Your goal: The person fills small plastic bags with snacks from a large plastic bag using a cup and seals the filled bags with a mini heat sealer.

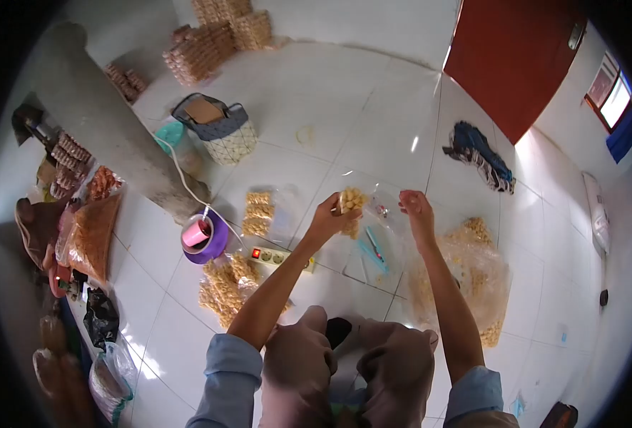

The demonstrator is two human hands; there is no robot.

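My left hand (324,218) is closed on a small clear bag of round yellowish snacks (351,200), held up in front of me. To the right of it, my right hand (416,208) is raised with its fingers curled; whether they hold anything is too small to tell. Clear plastic (381,187) stretches between the two hands. Beneath my hands, a red and blue pen-like item (374,242) lies on the floor. A large clear bag of snacks (466,278) rests below my right forearm.
Filled snack packs (258,214) lie left of my hands, above a power strip (272,257). A purple bowl (216,239) with a pink cup stands by the pillar (105,121). More packs (221,292) are near my left forearm. A bag (220,132) and dark cloth (478,155) sit farther off.
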